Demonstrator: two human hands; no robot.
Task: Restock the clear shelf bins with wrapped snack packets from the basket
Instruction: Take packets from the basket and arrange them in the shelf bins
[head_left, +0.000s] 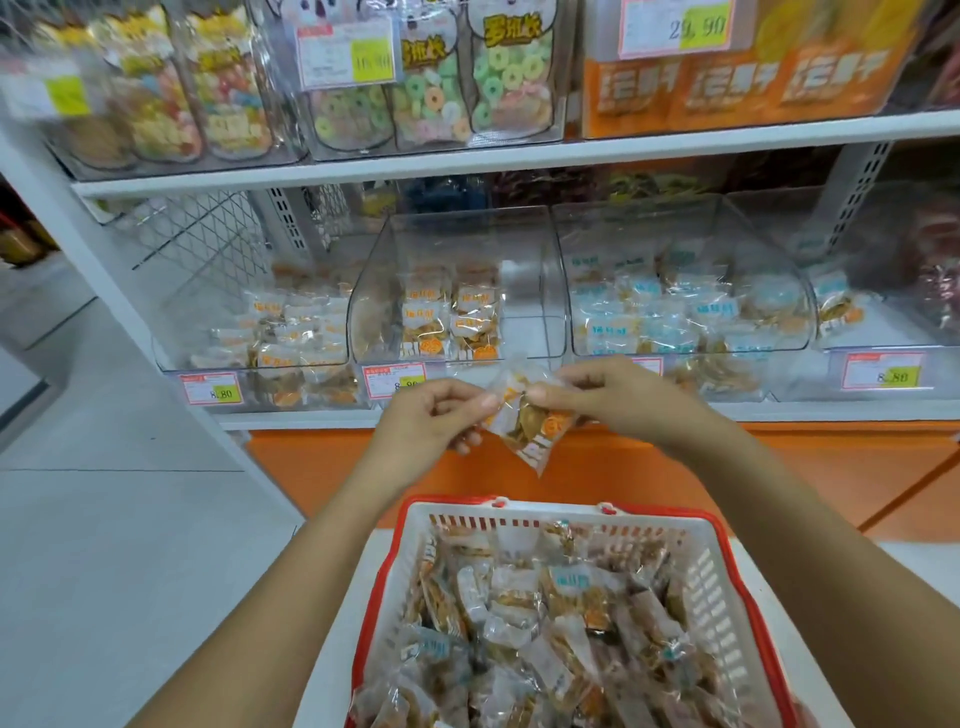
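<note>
One white metal shelving unit (519, 156) is filling the upper half of the view, its top board carrying bagged sweets. Along its lower board, several clear plastic shelf bins are sitting side by side. The left bin (249, 343) and the middle bin (530, 291) are holding orange-labelled wrapped packets, and the right bin (685, 244) is holding blue-labelled ones. Below, nearest the camera, a white plastic basket with a red rim (519, 512) is brimming with mixed wrapped snack packets. Both bare arms are reaching forward above it. The left hand (436, 415) and the right hand (608, 397) are each pinching, with curled fingers, one small clear snack packet with an orange label (530, 421). That packet is hanging tilted between them, in the air just in front of the middle bin and above the basket, touching neither.
</note>
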